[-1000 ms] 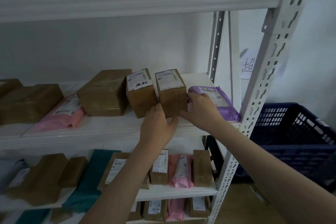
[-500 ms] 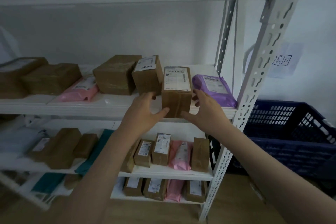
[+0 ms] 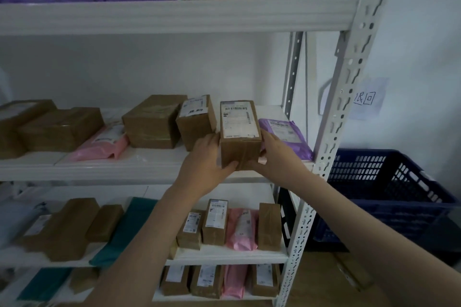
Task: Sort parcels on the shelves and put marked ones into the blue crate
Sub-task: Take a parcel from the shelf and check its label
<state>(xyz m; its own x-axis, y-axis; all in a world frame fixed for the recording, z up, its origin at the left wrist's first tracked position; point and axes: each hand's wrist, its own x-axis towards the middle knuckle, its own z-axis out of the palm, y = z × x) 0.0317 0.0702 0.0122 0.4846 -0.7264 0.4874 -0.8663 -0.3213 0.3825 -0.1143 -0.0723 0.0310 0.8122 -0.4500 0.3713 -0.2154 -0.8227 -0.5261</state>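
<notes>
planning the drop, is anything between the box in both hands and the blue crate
Yes: the shelf's white perforated upright stands between the held box and the blue crate to its right. Pulled forward off the shelf, the box should clear it.

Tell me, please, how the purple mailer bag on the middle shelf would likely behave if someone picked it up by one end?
The purple mailer bag looks like soft, wrinkled plastic film, so it would probably sag rather than stay flat. It lies low against the shelf, suggesting light contents. Its glossy surface may be somewhat slippery.

Labelled brown parcel [image 3: 240,136] at the shelf [image 3: 149,169] edge; blue crate [image 3: 389,194] right.
</notes>
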